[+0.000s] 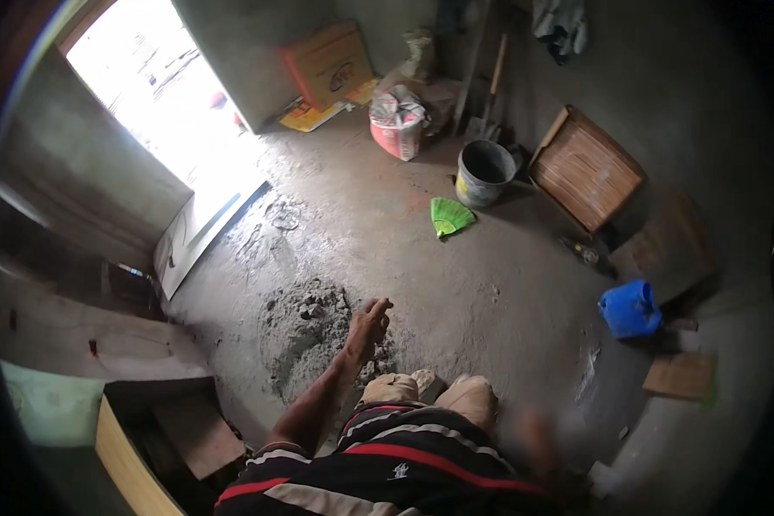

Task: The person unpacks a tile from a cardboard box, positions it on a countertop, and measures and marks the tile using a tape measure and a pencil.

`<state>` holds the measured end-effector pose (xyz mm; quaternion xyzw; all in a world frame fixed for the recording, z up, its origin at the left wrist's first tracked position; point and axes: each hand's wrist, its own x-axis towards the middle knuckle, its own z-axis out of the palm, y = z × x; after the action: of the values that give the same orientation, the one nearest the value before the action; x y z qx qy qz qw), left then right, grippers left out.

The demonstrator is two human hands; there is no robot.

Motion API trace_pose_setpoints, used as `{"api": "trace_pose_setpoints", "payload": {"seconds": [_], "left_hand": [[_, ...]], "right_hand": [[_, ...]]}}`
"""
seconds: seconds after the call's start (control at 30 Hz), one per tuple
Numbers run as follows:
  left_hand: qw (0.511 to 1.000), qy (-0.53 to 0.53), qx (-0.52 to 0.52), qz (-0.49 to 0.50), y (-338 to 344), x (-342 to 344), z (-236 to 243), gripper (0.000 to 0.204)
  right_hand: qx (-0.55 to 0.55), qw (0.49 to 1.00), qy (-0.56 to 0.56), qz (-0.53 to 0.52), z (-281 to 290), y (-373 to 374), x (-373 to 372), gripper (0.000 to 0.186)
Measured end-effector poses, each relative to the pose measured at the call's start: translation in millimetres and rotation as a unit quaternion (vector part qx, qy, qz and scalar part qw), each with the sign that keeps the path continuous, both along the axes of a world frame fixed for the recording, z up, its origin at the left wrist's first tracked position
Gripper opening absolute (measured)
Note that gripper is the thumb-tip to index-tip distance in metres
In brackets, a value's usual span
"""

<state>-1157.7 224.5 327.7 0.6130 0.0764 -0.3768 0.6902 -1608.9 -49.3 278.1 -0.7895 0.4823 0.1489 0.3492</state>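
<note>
My left hand (370, 328) reaches forward from the lower left, above the right edge of a heap of grey mortar (305, 331) on the floor. Its fingers are loosely bent and apart, with nothing visible in them. At the lower right, beside my leg, my right hand (537, 430) is smeared by motion, so its fingers and anything in them cannot be made out. A green fan-shaped piece (450, 217) lies on the floor ahead, just in front of a dirty bucket (485, 176). Wet grey mortar also spreads toward the doorway.
A red and white sack (397, 129) and a cardboard box (328, 67) stand at the back wall, near a shovel (495, 82). On the right are a wooden slatted panel (589, 172) and a blue jug (629, 310). Wooden furniture (129, 456) borders the left; a bright doorway (163, 86) opens beyond.
</note>
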Motion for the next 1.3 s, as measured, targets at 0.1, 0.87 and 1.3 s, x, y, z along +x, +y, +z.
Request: {"api": "trace_pose_setpoints", "payload": {"seconds": [0.1,0.87,1.3], "left_hand": [[0.996,0.000,-0.030,0.083,-8,23,-17,0.034],[0.873,0.036,-0.246,0.419,-118,333,-13,0.023],[0.853,0.080,-0.098,0.506,-26,617,-50,0.022]], "right_hand": [[0.056,0.997,0.003,0.060,-47,-72,17,0.031],[0.074,0.987,0.040,0.136,-108,-449,592,0.026],[0.075,0.933,0.192,0.296,-109,-373,963,0.028]]}}
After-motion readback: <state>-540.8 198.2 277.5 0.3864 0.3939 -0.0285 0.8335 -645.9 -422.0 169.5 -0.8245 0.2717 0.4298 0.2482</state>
